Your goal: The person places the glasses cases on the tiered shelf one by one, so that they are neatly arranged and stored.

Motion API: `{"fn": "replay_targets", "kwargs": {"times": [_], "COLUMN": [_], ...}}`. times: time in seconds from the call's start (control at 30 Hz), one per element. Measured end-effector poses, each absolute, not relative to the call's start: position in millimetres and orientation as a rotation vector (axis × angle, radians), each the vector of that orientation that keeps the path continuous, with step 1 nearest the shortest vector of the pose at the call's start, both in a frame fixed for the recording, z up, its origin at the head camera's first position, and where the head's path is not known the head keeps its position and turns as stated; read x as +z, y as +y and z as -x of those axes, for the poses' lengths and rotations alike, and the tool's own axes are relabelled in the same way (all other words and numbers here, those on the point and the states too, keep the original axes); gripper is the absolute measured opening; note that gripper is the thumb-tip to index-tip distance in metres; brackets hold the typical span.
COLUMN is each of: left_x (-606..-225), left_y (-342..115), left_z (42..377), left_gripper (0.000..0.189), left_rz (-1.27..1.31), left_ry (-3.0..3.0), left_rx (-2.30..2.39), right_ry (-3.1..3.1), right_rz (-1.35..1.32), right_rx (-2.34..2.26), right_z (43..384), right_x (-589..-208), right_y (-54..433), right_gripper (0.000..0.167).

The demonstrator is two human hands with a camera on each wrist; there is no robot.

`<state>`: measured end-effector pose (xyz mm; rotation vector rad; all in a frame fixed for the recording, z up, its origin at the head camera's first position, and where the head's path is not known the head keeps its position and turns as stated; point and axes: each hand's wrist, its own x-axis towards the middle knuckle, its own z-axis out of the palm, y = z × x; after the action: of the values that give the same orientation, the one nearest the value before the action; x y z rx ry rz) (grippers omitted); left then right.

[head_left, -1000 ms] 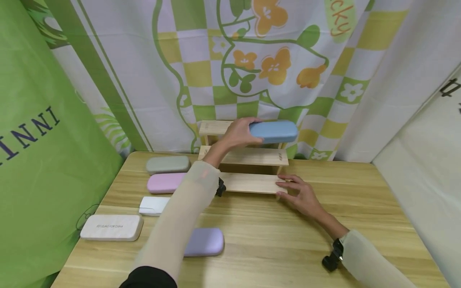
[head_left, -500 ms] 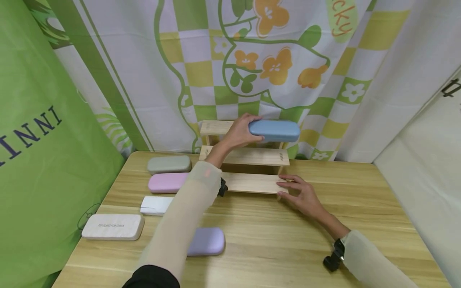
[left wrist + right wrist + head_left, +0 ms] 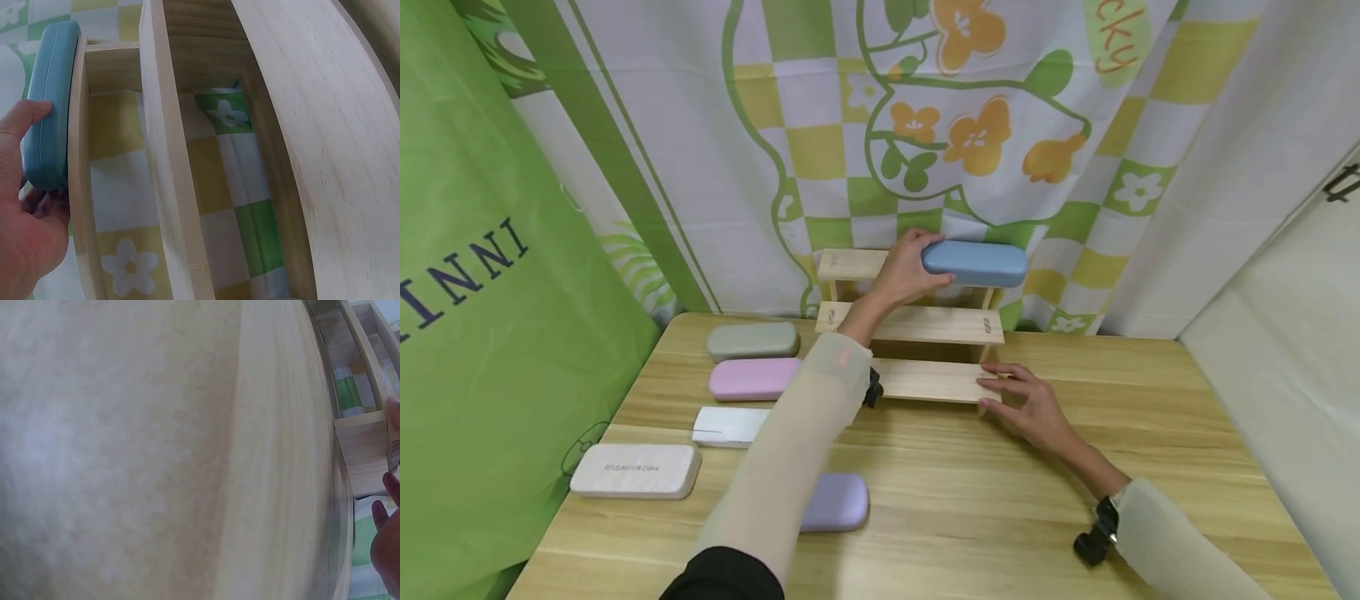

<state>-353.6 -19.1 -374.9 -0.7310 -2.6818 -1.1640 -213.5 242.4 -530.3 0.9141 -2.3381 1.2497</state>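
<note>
Left hand [image 3: 910, 271]: fingers clamped on left end of blue case [image 3: 976, 263], which is at the rack's [image 3: 936, 323] top tier. Right hand [image 3: 1030, 412]: fingers spread at bottom tier's right end, can't tell if gripping.

left part of purple case [image 3: 841, 502] behind left sleeve [image 3: 782, 454], right ends of pink case [image 3: 751, 379] and slim white case [image 3: 727, 426] covered likewise, right hand [image 3: 388, 547] cut off at right wrist view's edge, tabletop [image 3: 181, 456] blurred there
</note>
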Motion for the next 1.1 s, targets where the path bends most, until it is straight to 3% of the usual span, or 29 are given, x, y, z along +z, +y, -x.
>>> {"fn": "replay_targets", "kwargs": {"times": [1.1], "left_x": [-370.6], "left_y": [-36.2], "left_z": [336.4], "left_gripper": [0.081], "left_rz": [0.762], "left_ry": [-2.621], "left_rx": [-1.048], "right_ry": [-2.337], "right_rz": [-0.920], "right_rx": [1.229], "right_z": [213.8], "right_x": [-530.3], "right_y": [242.3], "right_gripper": [0.038]}}
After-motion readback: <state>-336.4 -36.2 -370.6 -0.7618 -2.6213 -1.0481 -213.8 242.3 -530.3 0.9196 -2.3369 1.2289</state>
